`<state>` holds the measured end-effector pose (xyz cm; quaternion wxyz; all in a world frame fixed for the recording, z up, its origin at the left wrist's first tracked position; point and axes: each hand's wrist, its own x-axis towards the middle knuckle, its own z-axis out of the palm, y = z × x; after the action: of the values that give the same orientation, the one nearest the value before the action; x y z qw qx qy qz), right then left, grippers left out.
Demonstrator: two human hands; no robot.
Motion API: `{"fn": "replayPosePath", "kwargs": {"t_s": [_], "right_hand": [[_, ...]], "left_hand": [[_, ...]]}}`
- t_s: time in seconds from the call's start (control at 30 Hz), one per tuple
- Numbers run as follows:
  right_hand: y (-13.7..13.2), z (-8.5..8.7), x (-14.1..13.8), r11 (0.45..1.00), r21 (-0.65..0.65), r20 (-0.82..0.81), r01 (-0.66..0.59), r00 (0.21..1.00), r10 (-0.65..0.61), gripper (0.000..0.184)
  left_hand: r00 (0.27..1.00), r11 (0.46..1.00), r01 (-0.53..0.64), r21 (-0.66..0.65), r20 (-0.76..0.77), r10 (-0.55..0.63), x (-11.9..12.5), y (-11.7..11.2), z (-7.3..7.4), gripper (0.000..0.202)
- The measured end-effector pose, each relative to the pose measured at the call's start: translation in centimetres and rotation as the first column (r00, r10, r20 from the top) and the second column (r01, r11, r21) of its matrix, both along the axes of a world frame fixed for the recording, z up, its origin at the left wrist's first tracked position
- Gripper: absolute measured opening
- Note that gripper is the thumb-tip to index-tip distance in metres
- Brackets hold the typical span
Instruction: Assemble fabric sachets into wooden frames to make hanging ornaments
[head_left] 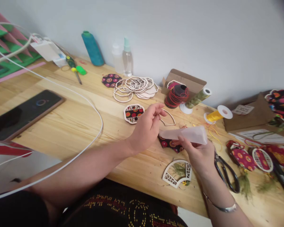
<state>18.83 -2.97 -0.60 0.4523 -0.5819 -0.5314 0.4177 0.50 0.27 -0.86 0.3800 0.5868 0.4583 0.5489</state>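
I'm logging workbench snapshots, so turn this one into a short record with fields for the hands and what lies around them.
Left hand: beside a thin curved frame; grip unclear
Right hand: holding a translucent bottle, narrow end toward the left hand
By the bottle: dark patterned cloth
Near table edge: fan-shaped frame with lattice panels
Beyond the hands: pile of pale frames; spool of yellow thread
Left side: phone, face up

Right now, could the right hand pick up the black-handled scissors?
Probably not immediately: the right hand is holding a translucent bottle, although the black-handled scissors lie close beside it, handle loops uncovered.
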Motion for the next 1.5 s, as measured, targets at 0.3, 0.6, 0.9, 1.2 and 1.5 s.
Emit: {"fn": "replayPosePath", "kwargs": {"t_s": [0.3,0.6,0.9,1.2,1.5], "right_hand": [[0.9,-0.1,0.4,0.997,0.002,-0.389,0.074,0.919,-0.068,0.022],[1.9,1.0,1.0,0.994,-0.037,-0.498,0.106,0.86,-0.11,0.026],[2.3,2.1,2.2,0.983,-0.002,-0.556,0.185,0.817,-0.155,0.023],[1.9,3.1,3.7,0.984,0.008,-0.486,0.178,0.861,-0.152,0.024],[1.7,0.9,3.6,0.985,-0.089,-0.509,0.145,0.844,-0.17,0.029]], "left_hand": [[1.0,1.0,-0.013,0.003,0.003,0.013,-0.1,0.1,0.1,0.029],[0.927,0.986,0.087,-0.14,-0.351,-0.131,-0.1,-0.2,0.3,0.061],[0.769,0.959,0.207,-0.196,-0.573,-0.283,0.5,-1.1,0.0,0.095],[0.71,0.968,0.205,-0.146,-0.658,-0.25,1.0,-1.3,-0.7,0.087],[0.716,0.955,0.265,-0.132,-0.637,-0.287,1.1,-1.3,-1.1,0.083]]}}
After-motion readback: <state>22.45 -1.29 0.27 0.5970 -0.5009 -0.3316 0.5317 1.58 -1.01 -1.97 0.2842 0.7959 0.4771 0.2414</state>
